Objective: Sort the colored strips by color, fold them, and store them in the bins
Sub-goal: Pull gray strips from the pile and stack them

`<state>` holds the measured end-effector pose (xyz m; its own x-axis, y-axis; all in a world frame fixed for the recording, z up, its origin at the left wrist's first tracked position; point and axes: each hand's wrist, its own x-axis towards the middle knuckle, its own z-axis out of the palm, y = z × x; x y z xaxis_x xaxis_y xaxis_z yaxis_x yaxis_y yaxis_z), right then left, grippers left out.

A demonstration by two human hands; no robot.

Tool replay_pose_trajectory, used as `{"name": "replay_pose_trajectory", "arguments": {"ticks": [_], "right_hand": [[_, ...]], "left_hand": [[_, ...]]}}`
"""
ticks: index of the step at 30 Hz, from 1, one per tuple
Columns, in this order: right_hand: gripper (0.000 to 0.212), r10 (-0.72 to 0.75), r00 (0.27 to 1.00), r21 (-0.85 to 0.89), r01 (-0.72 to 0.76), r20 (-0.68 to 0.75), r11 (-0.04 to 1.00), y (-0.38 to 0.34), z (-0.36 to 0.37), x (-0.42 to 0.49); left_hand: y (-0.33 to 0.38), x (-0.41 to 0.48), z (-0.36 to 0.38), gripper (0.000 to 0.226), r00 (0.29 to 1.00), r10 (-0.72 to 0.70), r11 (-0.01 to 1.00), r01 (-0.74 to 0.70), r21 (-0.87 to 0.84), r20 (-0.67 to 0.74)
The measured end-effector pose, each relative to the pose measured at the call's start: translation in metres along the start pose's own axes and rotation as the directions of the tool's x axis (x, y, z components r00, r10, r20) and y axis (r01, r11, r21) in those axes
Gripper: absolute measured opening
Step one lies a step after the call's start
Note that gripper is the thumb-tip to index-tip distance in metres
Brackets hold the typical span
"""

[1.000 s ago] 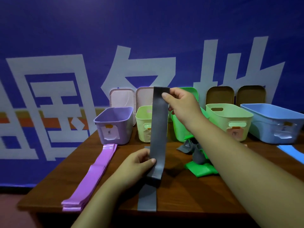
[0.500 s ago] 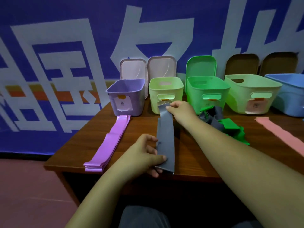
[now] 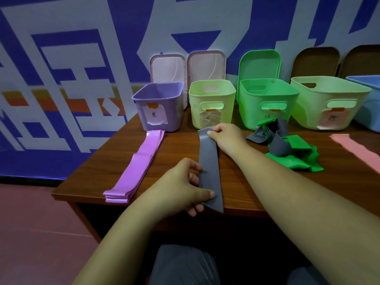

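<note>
Two hands hold a grey strip [image 3: 209, 161] flat and lengthwise on a brown wooden table [image 3: 174, 149], in front of a pale green bin [image 3: 195, 108].

The right hand [image 3: 226, 134] pinches the strip's end just before that bin. The left hand [image 3: 185, 188] pinches the other end at the table edge farthest from it, probably to keep it straight for folding. Left of the bin lie stacked purple strips [image 3: 135, 167]. To its right is a tangled heap of grey and green strips [image 3: 287, 149], seemingly unsorted. Behind it hangs a blue banner [image 3: 61, 58].
</note>
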<state>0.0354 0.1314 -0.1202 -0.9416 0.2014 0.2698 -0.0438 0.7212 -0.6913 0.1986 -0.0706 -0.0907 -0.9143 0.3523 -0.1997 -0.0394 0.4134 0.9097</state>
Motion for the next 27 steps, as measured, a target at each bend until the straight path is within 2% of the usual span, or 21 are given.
{"name": "replay_pose_trajectory", "arguments": {"ticks": [7,16,20,22,24,27], "right_hand": [[0.019,0.004,1.000,-0.109,-0.004,0.006,0.994,0.000,0.000,0.001],[0.018,0.009,1.000,-0.202,-0.008,0.003,0.979,0.000,0.004,0.002],[0.029,0.025,1.000,-0.206,-0.028,-0.013,0.978,-0.002,0.003,-0.001],[0.032,0.043,0.999,-0.193,-0.045,-0.014,0.980,-0.004,0.001,-0.005],[0.024,0.043,0.999,-0.173,-0.043,-0.005,0.984,-0.005,-0.001,-0.008],[0.015,0.033,0.996,-0.127,-0.022,0.083,0.992,-0.008,-0.013,-0.012]], "left_hand": [[-0.003,-0.002,0.002,0.056,0.997,0.015,0.996,-0.008,0.088,-0.076],[-0.005,-0.003,0.001,0.057,0.996,0.028,0.991,-0.016,0.137,-0.087],[-0.006,-0.003,0.000,0.056,0.997,0.039,0.991,-0.030,0.133,-0.068],[-0.004,-0.003,-0.002,0.051,0.997,0.048,0.992,-0.041,0.118,-0.054],[-0.001,0.000,-0.004,0.041,0.996,0.069,0.992,-0.062,0.108,-0.060],[0.005,0.018,-0.009,0.024,0.979,0.147,0.976,-0.121,0.180,-0.143]]}}
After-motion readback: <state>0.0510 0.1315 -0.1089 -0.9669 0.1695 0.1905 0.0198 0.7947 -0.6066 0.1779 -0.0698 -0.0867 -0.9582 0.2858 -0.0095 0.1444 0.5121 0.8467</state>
